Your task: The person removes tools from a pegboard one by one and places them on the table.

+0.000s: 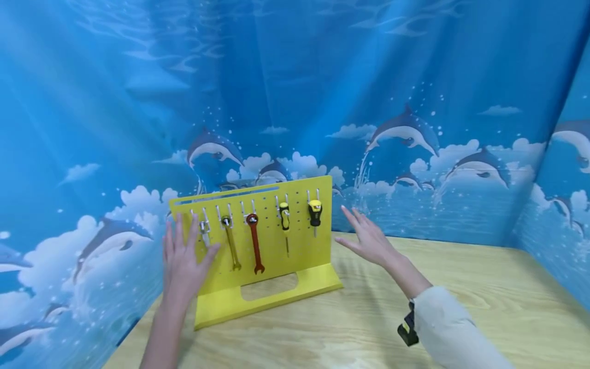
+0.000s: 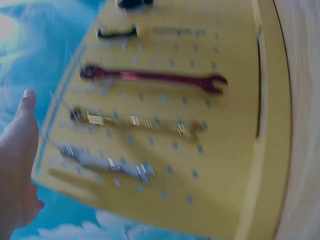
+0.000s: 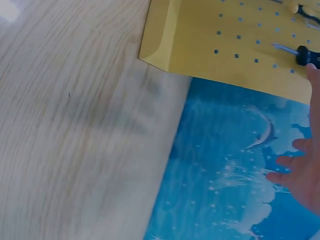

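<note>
A yellow pegboard stand [image 1: 272, 251] stands upright on the table with tools hanging on its hooks. From left to right hang a silver wrench [image 2: 110, 164], a gold wrench [image 1: 232, 245], a red wrench [image 1: 255, 246], a long yellow-and-black screwdriver [image 1: 285, 218] and a stubby black-and-yellow screwdriver [image 1: 315, 212]. My left hand [image 1: 184, 261], fingers spread, is in front of the board's left end, nearest the silver wrench. Off the board's right side, my right hand [image 1: 371, 241] is held with straight fingers, nearest the stubby screwdriver. Neither hand holds anything.
The light wood-grain table [image 1: 461, 287] extends to the right and in front of the stand. A blue curtain [image 1: 295, 92] printed with dolphins hangs behind and along the sides. A black device [image 1: 408, 328] is strapped at my right wrist.
</note>
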A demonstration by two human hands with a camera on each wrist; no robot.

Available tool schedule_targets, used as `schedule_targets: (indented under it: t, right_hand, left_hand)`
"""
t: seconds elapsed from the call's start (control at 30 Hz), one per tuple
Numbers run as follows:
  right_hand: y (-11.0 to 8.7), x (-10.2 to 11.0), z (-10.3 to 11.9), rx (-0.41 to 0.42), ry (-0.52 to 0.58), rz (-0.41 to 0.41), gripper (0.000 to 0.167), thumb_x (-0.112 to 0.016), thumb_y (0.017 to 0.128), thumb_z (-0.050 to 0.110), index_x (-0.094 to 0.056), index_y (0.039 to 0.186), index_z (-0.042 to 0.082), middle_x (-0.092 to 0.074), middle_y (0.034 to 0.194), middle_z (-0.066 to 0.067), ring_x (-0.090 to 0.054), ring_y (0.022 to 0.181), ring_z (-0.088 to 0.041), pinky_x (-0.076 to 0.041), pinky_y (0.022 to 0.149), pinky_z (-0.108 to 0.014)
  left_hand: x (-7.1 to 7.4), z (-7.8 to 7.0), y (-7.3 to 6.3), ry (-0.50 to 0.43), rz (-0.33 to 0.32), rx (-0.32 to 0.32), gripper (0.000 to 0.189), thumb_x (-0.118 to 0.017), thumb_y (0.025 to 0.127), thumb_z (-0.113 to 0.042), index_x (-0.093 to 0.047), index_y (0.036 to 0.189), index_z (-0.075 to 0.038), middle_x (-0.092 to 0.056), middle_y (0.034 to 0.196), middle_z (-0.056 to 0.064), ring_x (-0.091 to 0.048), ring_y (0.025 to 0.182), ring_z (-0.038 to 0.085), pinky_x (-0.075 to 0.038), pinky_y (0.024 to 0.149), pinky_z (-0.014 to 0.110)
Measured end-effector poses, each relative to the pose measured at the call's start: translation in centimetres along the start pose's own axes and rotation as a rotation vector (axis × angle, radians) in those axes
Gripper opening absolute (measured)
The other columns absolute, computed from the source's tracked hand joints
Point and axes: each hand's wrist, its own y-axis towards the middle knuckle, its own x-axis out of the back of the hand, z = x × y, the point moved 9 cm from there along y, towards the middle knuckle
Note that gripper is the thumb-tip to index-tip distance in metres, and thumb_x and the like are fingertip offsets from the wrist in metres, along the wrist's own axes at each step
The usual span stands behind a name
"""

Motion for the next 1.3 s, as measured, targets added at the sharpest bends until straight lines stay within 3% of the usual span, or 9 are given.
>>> schedule_targets:
  t: [0.13,0.3,0.4,0.5,0.63,0.7,0.77,1.13,1.3]
  right_hand:
    - [1.1,-1.1,-0.4,-0.009,0.156,-0.019,0.075,-0.055,0.091,0.039,-0.007,0.148,0.027,-0.010,0.151,-0.013,-0.016,0.133,-0.038,-0.020,0.098,-0.064]
    - [2.1,-2.5,-0.2,-0.003,0.278,-0.053,0.073,-0.054,0.093,0.033,-0.006,0.148,0.033,-0.014,0.151,-0.009,-0.023,0.131,-0.037,-0.026,0.096,-0.063]
    - [2.4,-3.2,0.2,0.023,0.347,-0.086,0.073,-0.055,0.093,0.027,-0.007,0.148,0.031,-0.018,0.149,-0.012,-0.034,0.124,-0.040,-0.033,0.093,-0.061]
    - [2.7,-3.7,0.5,0.055,0.431,-0.114,0.073,-0.056,0.093,0.017,-0.010,0.148,0.027,-0.025,0.145,-0.019,-0.045,0.114,-0.042,-0.040,0.089,-0.057]
    - [3.1,-4.2,0.5,0.075,0.504,-0.145,0.075,-0.057,0.090,0.006,-0.014,0.149,0.023,-0.036,0.130,-0.024,-0.051,0.105,-0.039,-0.048,0.084,-0.047]
    - [3.3,-4.2,0.4,0.070,0.500,-0.159,0.075,-0.058,0.089,0.003,-0.015,0.148,0.022,-0.039,0.123,-0.023,-0.052,0.103,-0.037,-0.050,0.081,-0.042]
    - [3.3,-4.2,0.2,0.068,0.484,-0.176,0.076,-0.059,0.088,0.002,-0.016,0.148,0.021,-0.041,0.120,-0.022,-0.052,0.101,-0.035,-0.052,0.079,-0.040]
    - [1.5,-3.6,0.3,0.143,0.222,-0.385,0.088,-0.068,0.080,-0.003,-0.018,0.148,0.022,-0.047,0.099,-0.012,-0.054,0.080,-0.021,-0.050,0.058,-0.026]
    - [0.7,-3.6,0.4,0.170,0.138,-0.429,0.090,-0.069,0.079,-0.003,-0.015,0.148,0.020,-0.046,0.091,-0.011,-0.054,0.075,-0.025,-0.047,0.053,-0.027]
  left_hand:
    - [-0.6,2.9,-0.4,-0.058,0.029,0.074,0.070,-0.042,0.095,-0.046,-0.005,0.149,-0.022,0.020,0.149,0.000,0.015,0.134,0.028,0.005,0.103,0.058]
    - [-2.3,5.3,-0.9,-0.110,0.088,0.157,0.070,-0.040,0.095,-0.047,0.000,0.148,-0.027,0.022,0.148,-0.003,-0.001,0.131,0.046,-0.028,0.083,0.073]
    - [-3.5,5.9,-1.1,-0.145,0.130,0.188,0.066,-0.036,0.097,-0.045,0.003,0.147,-0.029,0.014,0.150,0.007,-0.012,0.123,0.058,-0.033,0.076,0.073]
    - [-4.4,6.2,-1.2,-0.178,0.153,0.204,0.062,-0.031,0.099,-0.042,0.006,0.147,-0.030,0.001,0.148,0.023,-0.019,0.119,0.060,-0.025,0.083,0.074]
    - [-4.5,6.4,-1.2,-0.157,0.115,0.179,0.062,-0.035,0.100,-0.031,0.004,0.147,-0.029,-0.030,0.131,0.032,-0.053,0.075,0.041,-0.050,0.065,0.053]
    - [-4.3,6.4,-1.0,-0.123,0.087,0.157,0.066,-0.041,0.099,-0.021,0.003,0.148,-0.027,-0.040,0.116,0.029,-0.046,0.054,0.025,-0.047,0.049,0.036]
    - [-4.3,6.4,-0.8,-0.096,0.073,0.145,0.072,-0.046,0.096,-0.012,0.002,0.148,-0.026,-0.044,0.105,0.026,-0.037,0.048,0.016,-0.039,0.043,0.026]
    - [-4.9,6.3,-0.3,-0.076,0.082,0.141,0.078,-0.048,0.095,-0.007,0.004,0.147,-0.031,-0.044,0.097,0.022,-0.035,0.046,0.015,-0.037,0.039,0.025]
    - [-5.1,6.1,-0.3,-0.089,0.086,0.144,0.078,-0.048,0.095,-0.007,0.004,0.147,-0.032,-0.043,0.095,0.021,-0.035,0.046,0.015,-0.036,0.039,0.025]
